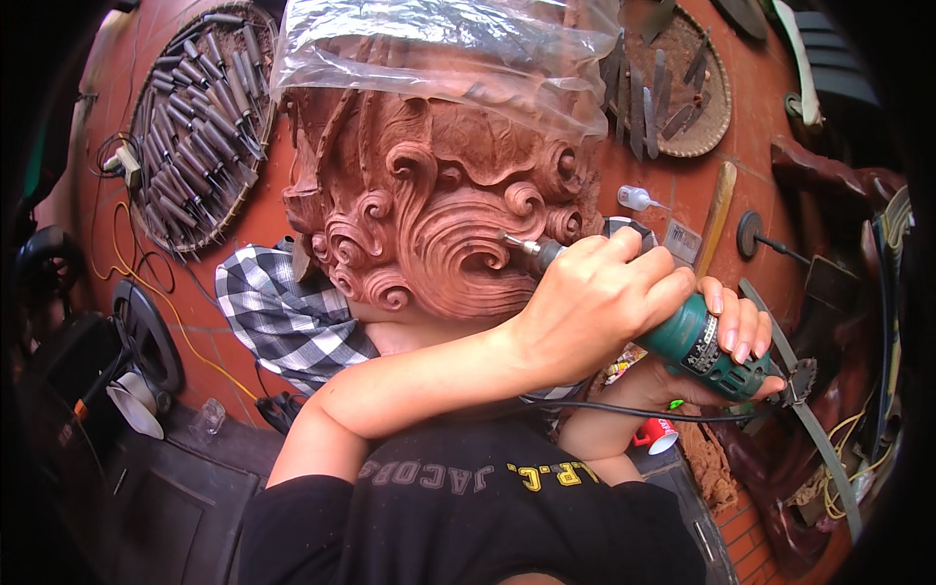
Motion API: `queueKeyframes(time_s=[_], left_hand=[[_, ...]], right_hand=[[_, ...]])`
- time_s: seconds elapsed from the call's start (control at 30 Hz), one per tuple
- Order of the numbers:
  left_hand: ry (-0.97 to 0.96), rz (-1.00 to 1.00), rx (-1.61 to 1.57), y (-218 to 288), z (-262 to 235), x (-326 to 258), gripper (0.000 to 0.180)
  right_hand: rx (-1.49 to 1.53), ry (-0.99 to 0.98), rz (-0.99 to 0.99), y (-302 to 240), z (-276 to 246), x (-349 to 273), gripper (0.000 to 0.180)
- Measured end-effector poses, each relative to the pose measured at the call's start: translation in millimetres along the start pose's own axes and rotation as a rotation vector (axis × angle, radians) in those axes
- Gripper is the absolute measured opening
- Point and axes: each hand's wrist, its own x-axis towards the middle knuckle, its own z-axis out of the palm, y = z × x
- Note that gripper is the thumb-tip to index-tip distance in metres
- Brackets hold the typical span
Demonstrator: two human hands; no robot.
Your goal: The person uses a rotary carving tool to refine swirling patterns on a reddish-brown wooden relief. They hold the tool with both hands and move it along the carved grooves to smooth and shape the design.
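Observation:
My left hand (pixel 595 302) reaches across from the left and is closed round the front of a green die grinder (pixel 680 336). From below and behind, my right hand (pixel 738 327) wraps the grinder's rear body, with its fingers over the top. The grinder's thin metal bit (pixel 517 241) points left, at the carved wave lines of a reddish-brown wood carving (pixel 458 210). Whether the tip touches the wood, I cannot tell. Deep curls and scrolls cover the carving, which lies over my lap. Clear plastic sheeting (pixel 439 58) drapes its far part. A black cord trails left from the grinder's rear.
At the far left a round woven tray (pixel 146 210) holds many wood-handled chisels. Another tray (pixel 721 107) with flat files stands far right. Nearby lie a small squeeze bottle (pixel 639 198), a wooden stick (pixel 718 216) and a red cup (pixel 659 435). A yellow cord (pixel 175 312) crosses the tiles.

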Motion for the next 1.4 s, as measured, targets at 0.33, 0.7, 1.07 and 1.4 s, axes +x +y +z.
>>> queueKeyframes(time_s=[0.33, 0.7, 1.07, 1.4], left_hand=[[0.023, 0.010, -0.034, 3.5, 17.7, 3.6, 0.029], [0.040, 0.010, -0.095, 2.3, 18.1, 2.8, 0.033], [0.094, 0.009, -0.048, -3.4, -3.4, -1.7, 0.030], [0.115, -0.020, -0.023, -8.3, -23.0, -7.0, 0.029]], right_hand=[[-0.045, -0.014, 0.003, -18.3, -8.2, 5.8, 0.048], [-0.075, -0.027, 0.015, -23.8, -6.8, 6.8, 0.047], [-0.043, -0.087, 0.060, -4.6, 4.2, 7.3, 0.047], [-0.011, -0.115, 0.102, 13.8, 16.4, 7.6, 0.049]])
